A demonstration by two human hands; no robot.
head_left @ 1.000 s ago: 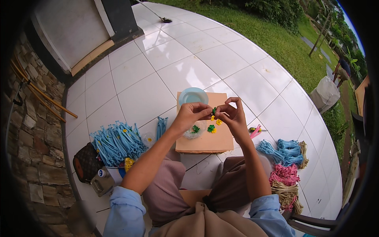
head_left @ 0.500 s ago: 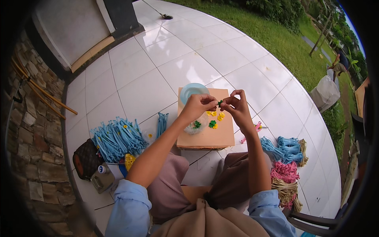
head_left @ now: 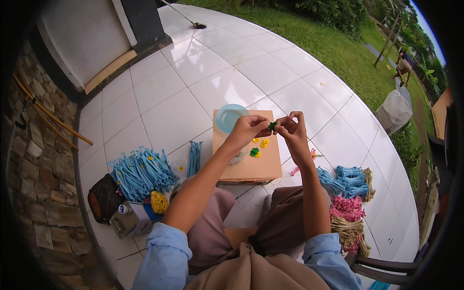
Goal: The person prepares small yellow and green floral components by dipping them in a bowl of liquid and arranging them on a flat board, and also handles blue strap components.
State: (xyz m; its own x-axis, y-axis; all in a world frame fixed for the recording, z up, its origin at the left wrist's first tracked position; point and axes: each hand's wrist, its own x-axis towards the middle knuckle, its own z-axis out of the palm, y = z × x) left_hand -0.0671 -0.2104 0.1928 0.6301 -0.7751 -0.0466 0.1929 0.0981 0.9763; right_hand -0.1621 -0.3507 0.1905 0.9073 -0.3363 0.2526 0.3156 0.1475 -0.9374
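Above a cardboard box [head_left: 265, 169], my two hands meet at a small green flower-shaped piece [head_left: 272, 126]. My left hand [head_left: 249, 130] pinches its left side between thumb and finger. The thumb and finger of my right hand [head_left: 293, 131] close on the other side, with the remaining fingers curled up. Below them on the box lie small yellow flower pieces [head_left: 264, 143] and a green piece [head_left: 254, 152] touching a yellow one. A pale blue plate [head_left: 223, 112] stands at the box's far left. My left forearm mostly hides a clear bowl [head_left: 237, 158].
To my left lie a heap of light blue stems [head_left: 142, 174], a yellow bundle [head_left: 159, 202], a dark bag [head_left: 104, 198] and a bottle [head_left: 124, 222]. Blue bundles [head_left: 351, 181], pink bundles [head_left: 348, 209] and beige bundles [head_left: 347, 233] sit right. A person [head_left: 403, 67] is on the grass.
The view has shifted slightly. Both hands keep their pinch on the green piece, which shows wider between the fingertips. My left forearm covers more of the clear bowl. The distant person shows more fully.
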